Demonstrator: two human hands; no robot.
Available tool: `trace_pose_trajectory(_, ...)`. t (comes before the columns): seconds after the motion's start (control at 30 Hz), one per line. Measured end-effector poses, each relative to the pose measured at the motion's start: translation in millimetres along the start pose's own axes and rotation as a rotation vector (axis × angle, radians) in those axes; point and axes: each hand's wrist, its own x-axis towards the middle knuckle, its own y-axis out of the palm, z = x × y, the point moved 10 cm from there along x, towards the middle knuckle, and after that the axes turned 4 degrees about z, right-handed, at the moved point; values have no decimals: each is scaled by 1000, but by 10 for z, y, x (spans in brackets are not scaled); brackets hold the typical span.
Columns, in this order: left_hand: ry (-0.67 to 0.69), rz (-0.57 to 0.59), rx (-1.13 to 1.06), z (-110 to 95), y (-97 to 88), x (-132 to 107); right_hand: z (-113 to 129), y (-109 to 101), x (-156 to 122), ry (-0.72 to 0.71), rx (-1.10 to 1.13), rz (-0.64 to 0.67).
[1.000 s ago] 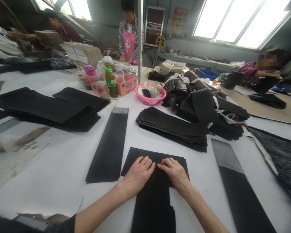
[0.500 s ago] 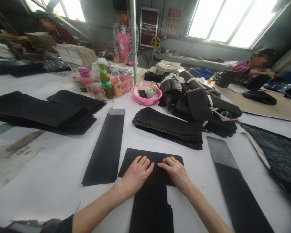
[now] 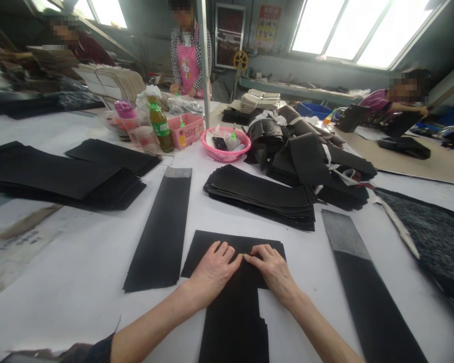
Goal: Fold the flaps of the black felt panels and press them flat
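Both hands are down on the black stuff, left hand (image 3: 215, 267) and right hand (image 3: 274, 272) with curled fingers, tips nearly meeting. Can't tell if they're actually pinching anything. Lengthwise black piece (image 3: 232, 320) meets the crosswise black piece (image 3: 208, 242) there, on the white table (image 3: 79, 287).

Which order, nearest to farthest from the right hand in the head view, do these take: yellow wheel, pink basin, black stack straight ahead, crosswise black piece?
1. Crosswise black piece: under the right hand.
2. Black stack: just ahead.
3. Pink basin: farther ahead, to the left.
4. Yellow wheel: in the background.
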Motion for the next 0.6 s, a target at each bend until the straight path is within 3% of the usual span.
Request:
trace_pose_trajectory(0.2,10,15,12,-10,6,-3,-129,-61,-37,30,148,-75)
trace_pose_trajectory(0.6,13,68,27,-40,23,51,-152,-64,-100,-58,139,-73)
